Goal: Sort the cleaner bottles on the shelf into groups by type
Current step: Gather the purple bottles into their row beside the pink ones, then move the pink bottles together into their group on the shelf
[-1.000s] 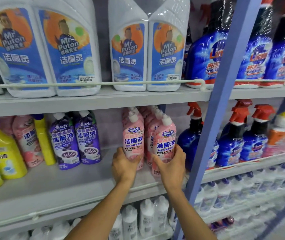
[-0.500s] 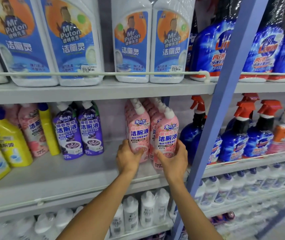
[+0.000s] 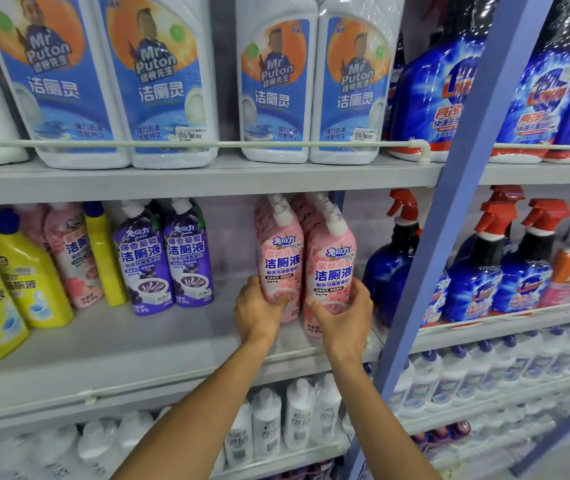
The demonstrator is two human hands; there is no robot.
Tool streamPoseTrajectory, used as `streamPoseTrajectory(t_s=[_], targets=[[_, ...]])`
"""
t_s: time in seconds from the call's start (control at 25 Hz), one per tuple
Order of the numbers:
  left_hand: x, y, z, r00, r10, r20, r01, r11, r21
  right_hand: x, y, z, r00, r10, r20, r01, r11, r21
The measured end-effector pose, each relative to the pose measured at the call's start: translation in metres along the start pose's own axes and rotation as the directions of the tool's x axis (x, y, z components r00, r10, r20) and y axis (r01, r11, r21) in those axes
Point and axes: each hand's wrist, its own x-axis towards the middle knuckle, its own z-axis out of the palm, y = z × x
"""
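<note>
Pink toilet-cleaner bottles with white caps stand in two rows at the right end of the middle shelf (image 3: 159, 344), beside the blue upright (image 3: 450, 216). I see my left hand (image 3: 259, 315) clasped around the base of the left front pink bottle (image 3: 282, 261) and my right hand (image 3: 344, 315) clasped around the right front pink bottle (image 3: 332, 271); both bottles stand upright, side by side.

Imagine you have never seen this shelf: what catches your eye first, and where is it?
First, the two hands at the middle shelf: the left hand and the right hand each grip a pink bottle, the left pink bottle and the right pink bottle. Above them stand big white Mr Puton bottles; red-triggered blue spray bottles fill the right.
</note>
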Motion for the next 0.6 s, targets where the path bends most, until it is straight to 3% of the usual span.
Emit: streamPoseTrajectory(t_s=[0.12, 0.28, 0.36, 0.44, 0.6], targets=[[0.001, -0.002, -0.009, 0.999, 0.001, 0.035, 0.001, 0.999, -0.052, -0.013, -0.011, 0.001, 0.997, -0.024, -0.074, 0.030, 0.997, 0.074], [0.005, -0.013, -0.056, 0.996, -0.082, 0.032, 0.088, 0.946, -0.312, -0.045, -0.047, 0.020, 0.975, -0.192, -0.111, 0.213, 0.953, 0.217], [0.010, -0.030, -0.100, 0.988, -0.147, -0.043, 0.116, 0.902, -0.416, -0.063, -0.066, 0.047, 0.972, -0.234, -0.010, 0.224, 0.918, 0.327], [0.011, -0.045, -0.152, 0.972, -0.192, -0.137, 0.116, 0.894, -0.433, -0.083, -0.083, 0.080, 0.960, -0.223, 0.166, 0.129, 0.886, 0.445], [-0.001, -0.080, -0.272, 0.918, -0.216, -0.332, 0.052, 0.896, -0.441, -0.137, -0.119, 0.156, 0.856, -0.214, 0.470, -0.052, 0.870, 0.490]])
